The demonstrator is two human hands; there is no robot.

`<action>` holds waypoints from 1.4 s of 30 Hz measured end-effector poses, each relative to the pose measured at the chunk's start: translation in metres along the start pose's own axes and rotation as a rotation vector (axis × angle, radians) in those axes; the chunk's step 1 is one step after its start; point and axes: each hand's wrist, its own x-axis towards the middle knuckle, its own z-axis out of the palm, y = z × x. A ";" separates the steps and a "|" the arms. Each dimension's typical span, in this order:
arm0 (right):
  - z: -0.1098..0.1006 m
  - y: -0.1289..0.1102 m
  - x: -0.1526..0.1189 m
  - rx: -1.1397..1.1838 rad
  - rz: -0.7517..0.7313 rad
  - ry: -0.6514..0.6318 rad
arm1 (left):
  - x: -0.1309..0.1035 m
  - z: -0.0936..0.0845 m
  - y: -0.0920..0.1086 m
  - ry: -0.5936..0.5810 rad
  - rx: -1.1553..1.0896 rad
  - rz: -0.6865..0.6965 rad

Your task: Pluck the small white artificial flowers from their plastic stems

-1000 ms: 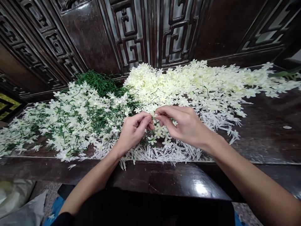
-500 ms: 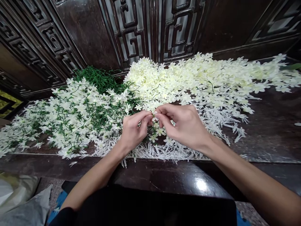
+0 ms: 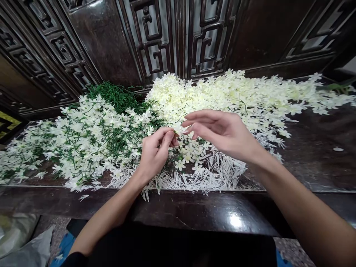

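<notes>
My left hand [image 3: 159,150] is closed in a pinch at the middle, with a small white flower [image 3: 178,130] at its fingertips; the fingers partly hide it. Just to the right, my right hand [image 3: 219,129] has its fingers apart and holds nothing. Cream flower heads [image 3: 189,94] lie piled behind the hands and spread to the right. On the left is a heap of white flowers on green stems [image 3: 83,137]. Thin white stamen pieces [image 3: 191,181] lie along the front, below the hands.
Bare green stems [image 3: 115,97] are bunched at the back against a carved dark wood panel [image 3: 105,44]. The dark wooden bench [image 3: 319,159] carries everything. Pale bags [image 3: 25,237] stand on the floor at lower left.
My right hand has let go of the flower, opened and moved slightly up and right. My left hand keeps its pinch. The view has shifted slightly.
</notes>
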 end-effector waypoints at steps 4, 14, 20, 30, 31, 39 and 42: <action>0.007 0.003 -0.003 -0.008 -0.089 0.017 | -0.001 0.001 -0.003 -0.028 0.012 -0.025; 0.003 0.001 -0.003 -0.132 -0.149 -0.012 | 0.000 0.002 -0.005 -0.051 0.070 0.033; 0.005 0.003 -0.003 -0.140 -0.141 0.030 | 0.000 0.002 -0.006 -0.073 0.097 0.022; 0.001 0.004 0.000 -0.042 0.046 -0.003 | 0.000 0.001 0.000 -0.003 0.063 -0.029; -0.001 0.005 0.000 -0.085 0.063 -0.050 | 0.000 0.000 0.000 0.022 0.032 -0.077; 0.007 0.030 -0.007 -0.571 0.106 -0.487 | 0.003 -0.004 -0.009 0.227 -0.302 -0.329; 0.009 0.032 -0.006 -0.584 0.058 -0.492 | 0.003 -0.005 -0.012 0.241 -0.399 -0.351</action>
